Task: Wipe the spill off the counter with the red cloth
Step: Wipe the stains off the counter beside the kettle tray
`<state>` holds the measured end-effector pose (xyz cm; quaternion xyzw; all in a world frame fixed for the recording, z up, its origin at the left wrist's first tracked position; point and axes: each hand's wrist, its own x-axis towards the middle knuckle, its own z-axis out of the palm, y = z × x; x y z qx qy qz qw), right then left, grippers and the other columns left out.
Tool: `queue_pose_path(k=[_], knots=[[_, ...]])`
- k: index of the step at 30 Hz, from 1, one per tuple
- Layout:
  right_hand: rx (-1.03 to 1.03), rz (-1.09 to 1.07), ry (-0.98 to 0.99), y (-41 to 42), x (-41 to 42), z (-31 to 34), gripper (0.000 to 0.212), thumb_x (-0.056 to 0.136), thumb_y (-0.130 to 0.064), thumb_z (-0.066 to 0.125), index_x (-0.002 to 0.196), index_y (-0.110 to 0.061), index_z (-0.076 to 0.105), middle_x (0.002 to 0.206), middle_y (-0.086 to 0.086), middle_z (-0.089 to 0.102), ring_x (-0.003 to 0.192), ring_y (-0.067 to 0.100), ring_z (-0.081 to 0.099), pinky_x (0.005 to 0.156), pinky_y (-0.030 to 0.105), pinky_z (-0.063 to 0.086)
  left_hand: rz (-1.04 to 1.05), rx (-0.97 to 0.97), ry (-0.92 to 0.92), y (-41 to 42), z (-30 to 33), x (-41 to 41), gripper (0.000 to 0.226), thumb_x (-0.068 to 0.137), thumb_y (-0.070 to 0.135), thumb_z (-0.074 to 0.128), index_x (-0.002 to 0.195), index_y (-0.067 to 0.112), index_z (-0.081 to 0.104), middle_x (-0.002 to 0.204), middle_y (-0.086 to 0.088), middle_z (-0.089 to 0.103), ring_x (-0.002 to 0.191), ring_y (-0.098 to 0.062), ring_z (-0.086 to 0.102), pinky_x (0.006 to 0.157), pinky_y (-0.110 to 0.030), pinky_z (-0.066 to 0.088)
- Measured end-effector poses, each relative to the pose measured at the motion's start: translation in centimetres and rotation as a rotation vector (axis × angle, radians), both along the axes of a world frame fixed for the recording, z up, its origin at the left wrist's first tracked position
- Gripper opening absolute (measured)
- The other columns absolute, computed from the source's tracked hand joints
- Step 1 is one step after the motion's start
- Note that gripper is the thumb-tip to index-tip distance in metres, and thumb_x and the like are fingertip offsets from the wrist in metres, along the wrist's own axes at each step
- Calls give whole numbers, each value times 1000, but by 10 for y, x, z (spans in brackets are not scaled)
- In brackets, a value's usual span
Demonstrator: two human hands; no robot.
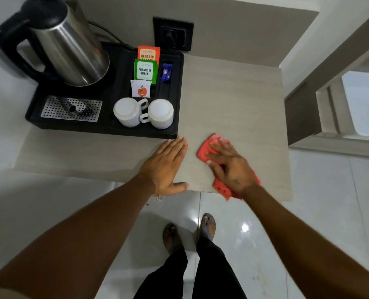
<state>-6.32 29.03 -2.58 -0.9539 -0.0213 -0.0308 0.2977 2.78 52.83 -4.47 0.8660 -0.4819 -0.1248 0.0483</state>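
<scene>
The red cloth (207, 148) lies on the beige counter (233, 100) near its front edge, right of centre. My right hand (231, 165) presses flat on top of it with fingers spread, covering its middle; cloth shows beyond the fingertips and behind the wrist. My left hand (166, 165) rests palm down on the bare counter just left of the cloth, fingers together, thumb along the front edge, holding nothing. No spill is visible on the counter.
A black tray (106, 128) fills the counter's back left, holding a steel kettle (71, 46), two upturned white cups (142, 112), tea sachets (146, 70) and a metal drip grate (71, 108). A wall socket (172, 33) sits behind. White tiled floor lies below.
</scene>
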Motion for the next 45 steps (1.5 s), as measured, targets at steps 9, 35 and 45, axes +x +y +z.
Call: queue_pose_path(k=[9, 35, 45], knots=[[38, -183, 63, -80, -62, -8, 33, 95, -29, 65, 128, -30, 62, 145, -6, 48, 144, 19, 34, 120, 39, 22, -14, 7, -28, -1, -8, 1, 117, 83, 79, 42, 161, 1, 5, 172, -19, 3, 159, -30, -3, 129, -49, 8], [-132, -787, 114, -173, 168, -8, 40, 99, -29, 41, 134, -16, 56, 146, 18, 46, 138, 38, 35, 118, 49, 21, 8, -66, 12, -1, -12, 3, 118, 79, 80, 53, 161, 1, 18, 171, -18, 13, 159, -32, 8, 126, -48, 11], [-182, -957, 244, -101, 277, -7, 62, 98, -32, 29, 151, 0, 21, 159, 27, 15, 147, 47, 3, 120, 53, -1, 33, -175, 90, 0, -15, 5, 116, 80, 76, 59, 162, 5, 16, 172, -14, 12, 160, -28, 4, 128, -46, 10]])
